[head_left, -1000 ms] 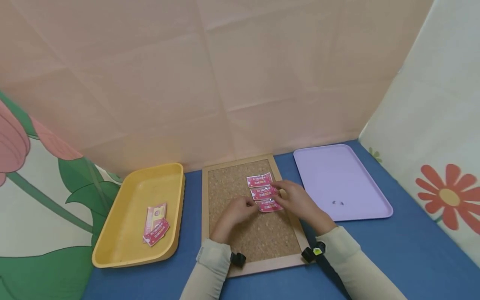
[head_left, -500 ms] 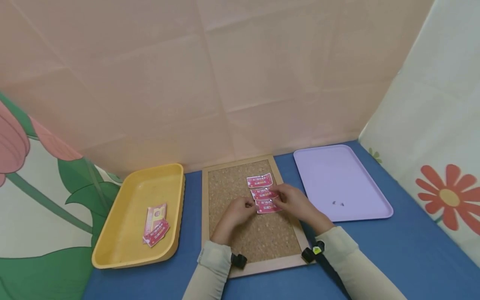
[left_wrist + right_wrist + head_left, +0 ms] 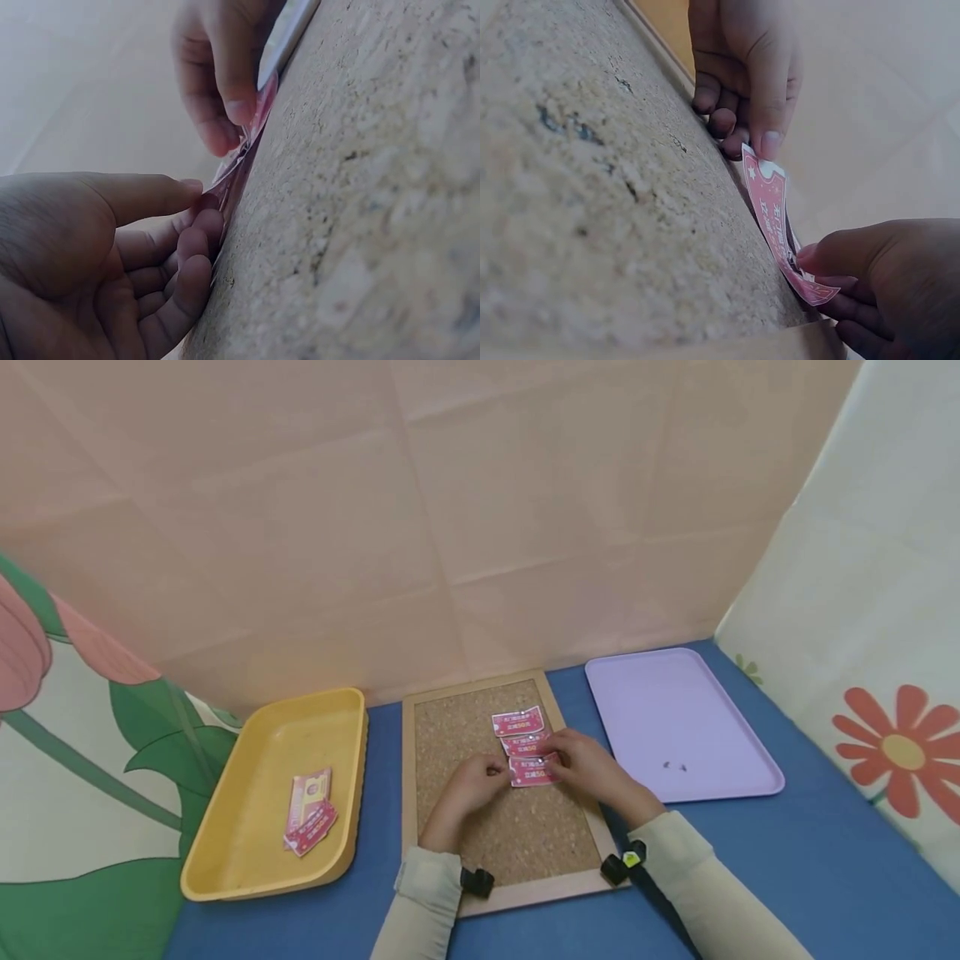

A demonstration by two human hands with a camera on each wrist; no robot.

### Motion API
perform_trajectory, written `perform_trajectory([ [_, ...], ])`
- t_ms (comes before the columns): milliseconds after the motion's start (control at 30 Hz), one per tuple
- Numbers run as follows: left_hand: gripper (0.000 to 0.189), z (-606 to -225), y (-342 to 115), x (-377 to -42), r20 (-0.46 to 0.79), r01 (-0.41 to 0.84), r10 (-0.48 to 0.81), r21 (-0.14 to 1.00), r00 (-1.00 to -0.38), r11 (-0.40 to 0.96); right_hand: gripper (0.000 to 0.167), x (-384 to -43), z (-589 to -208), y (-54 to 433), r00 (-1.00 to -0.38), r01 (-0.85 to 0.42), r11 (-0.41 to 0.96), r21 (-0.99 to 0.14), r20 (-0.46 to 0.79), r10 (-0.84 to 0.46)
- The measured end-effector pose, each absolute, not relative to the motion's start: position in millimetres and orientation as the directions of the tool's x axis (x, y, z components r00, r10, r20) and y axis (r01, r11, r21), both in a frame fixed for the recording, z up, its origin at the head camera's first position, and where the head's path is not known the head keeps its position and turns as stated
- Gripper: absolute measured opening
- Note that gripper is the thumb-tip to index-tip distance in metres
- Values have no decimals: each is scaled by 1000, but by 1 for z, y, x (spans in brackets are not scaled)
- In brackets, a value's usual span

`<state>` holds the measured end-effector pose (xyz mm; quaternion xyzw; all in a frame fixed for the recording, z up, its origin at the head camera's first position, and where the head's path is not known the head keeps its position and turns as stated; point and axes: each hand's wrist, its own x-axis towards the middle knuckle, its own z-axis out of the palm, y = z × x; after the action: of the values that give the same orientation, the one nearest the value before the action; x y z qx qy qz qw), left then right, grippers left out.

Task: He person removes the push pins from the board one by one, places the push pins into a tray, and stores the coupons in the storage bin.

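Observation:
Three pink paper coupons lie in a column on a wood-framed cork board [image 3: 525,852]. The top coupon [image 3: 517,722] and the middle coupon [image 3: 522,744] sit just above the lowest coupon [image 3: 531,772]. My left hand [image 3: 474,789] pinches the left end of the lowest coupon [image 3: 769,210] between thumb and fingers. At that coupon's upper right, my right hand [image 3: 588,770] pinches a small thumbtack [image 3: 244,142], mostly hidden by the fingertips. The coupon bends up off the cork near its right end in the right wrist view.
Left of the board stands a yellow tray [image 3: 258,827] with a larger pink paper [image 3: 306,797] and small coupons [image 3: 312,828] in it. A lilac tray [image 3: 675,710] on the right bears small dark tacks [image 3: 674,767]. Cloth walls rise behind and beside the blue table [image 3: 720,827].
My right hand has come slightly down and toward me, to the upper edge of the lowest coupon. That coupon now lies more level. The left hand has stayed almost still.

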<state>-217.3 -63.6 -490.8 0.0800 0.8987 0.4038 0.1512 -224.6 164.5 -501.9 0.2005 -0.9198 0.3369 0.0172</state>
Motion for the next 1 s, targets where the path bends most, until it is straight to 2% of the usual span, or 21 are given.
perform_trajectory([
  [233,17,-492,-64,-217,-177,44,268,755,-947,654,19,-227,-501,162,-904,-416,716,-560,175,-389],
  [433,15,-494,-63,-217,-177,39,250,739,-952,672,17,-229,-500,159,-919,-382,749,-541,139,-368],
  [700,15,-496,-62,-218,-180,30,242,743,-953,669,10,-229,-498,156,-920,-388,759,-524,169,-353],
  [1000,15,-495,-65,-218,-179,25,242,753,-954,657,8,-229,-497,149,-936,-347,784,-515,144,-320],
])
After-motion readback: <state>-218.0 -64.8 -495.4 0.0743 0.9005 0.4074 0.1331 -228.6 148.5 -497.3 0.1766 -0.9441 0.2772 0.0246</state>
